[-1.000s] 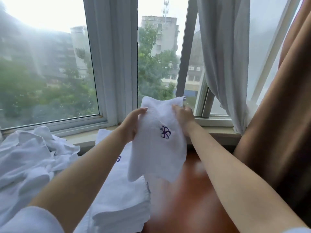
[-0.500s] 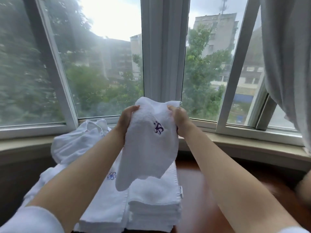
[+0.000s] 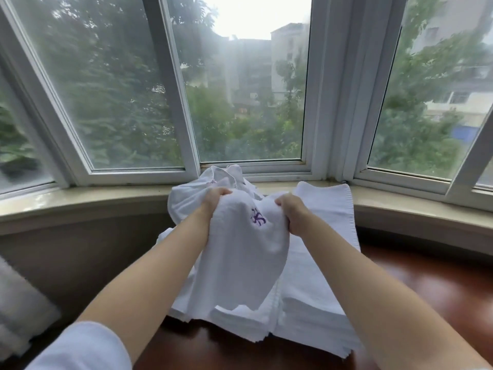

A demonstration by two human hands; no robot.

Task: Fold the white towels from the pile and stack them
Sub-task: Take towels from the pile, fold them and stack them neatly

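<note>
Both hands pinch one white towel [image 3: 240,263] by its top edge, left hand [image 3: 216,200] and right hand [image 3: 293,214] curled tight at the corners so it hangs open and I can find its shape. It dangles above the folded stacks [image 3: 314,303] on the bench [image 3: 426,289], with the unfolded pile [image 3: 192,193] behind by the windowsill [image 3: 80,201].

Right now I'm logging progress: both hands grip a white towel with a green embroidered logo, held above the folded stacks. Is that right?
Not quite: the logo is purple, not green, as the head view shows. The rest holds: the left hand and right hand both grip the white towel, held above the folded stacks.
</note>
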